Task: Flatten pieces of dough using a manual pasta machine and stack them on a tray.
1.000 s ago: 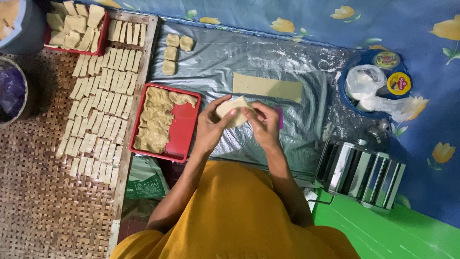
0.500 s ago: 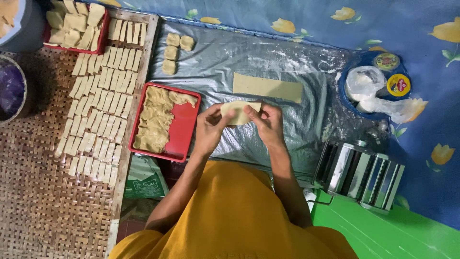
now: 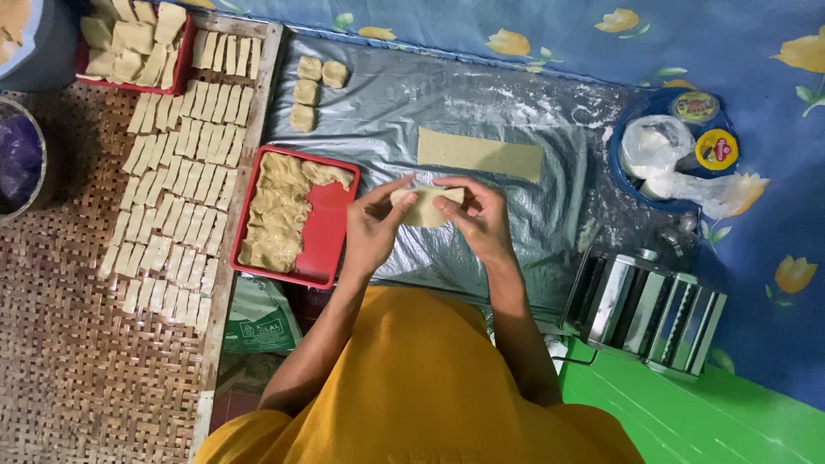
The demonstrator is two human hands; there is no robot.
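Far left, purple-lined bucket (image 3: 21, 159), contents unclear. Beside it, rows of folded pastries (image 3: 176, 172) filling the wooden board (image 3: 271, 77), many finished. At far left corner, red tray (image 3: 129, 86) heaped with more. Near centre, second red tray (image 3: 331, 232) about half covered with pale filling (image 3: 279, 215). Above the silver sheet (image 3: 481, 103), left hand (image 3: 374, 228) and right hand (image 3: 481, 219) pinching one dough piece (image 3: 427, 209) between fingertips. Beyond, dough lumps (image 3: 309, 90) and a flat strip (image 3: 479, 155) left unfilled. Right, blue bowl (image 3: 620, 163) holding plastic bags and tins; pasta roller (image 3: 649, 309) near.
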